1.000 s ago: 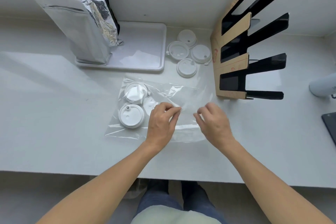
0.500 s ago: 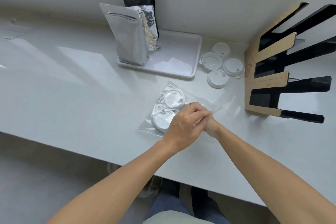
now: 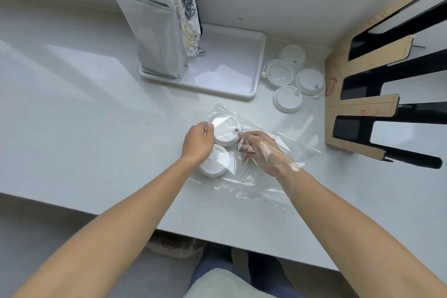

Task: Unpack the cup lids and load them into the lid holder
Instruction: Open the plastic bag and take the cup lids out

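White countertop (image 3: pixel 72 109) fills the view, backed by a pale wall, and near the middle of its front edge lies a clear plastic bag (image 3: pixel 256 172) with its open mouth toward the right. Inside it, at the closed left end, sit the bagged lids (image 3: pixel 223 132), one farther back and another nearer the front edge, partly under the left wrist. The right hand (image 3: pixel 260 150) is inside the bag, seen through the film, fingers extended leftward and touching the rim of the rear lid; whether they have closed on it I cannot tell. The left hand (image 3: pixel 198 141) is outside the bag at its left end, fingers curled around that same lid through the plastic, bracing it. So the lid lies just left of the right fingertips, and drawing it out means pulling rightward along the bag. Four loose lids (image 3: pixel 287 84) lie toward the back right, beside the cardboard-and-black lid holder (image 3: pixel 343 94) at the right edge. A white tray (image 3: pixel 242 89) carrying a silver pouch (image 3: pixel 154 38) stands at the back.
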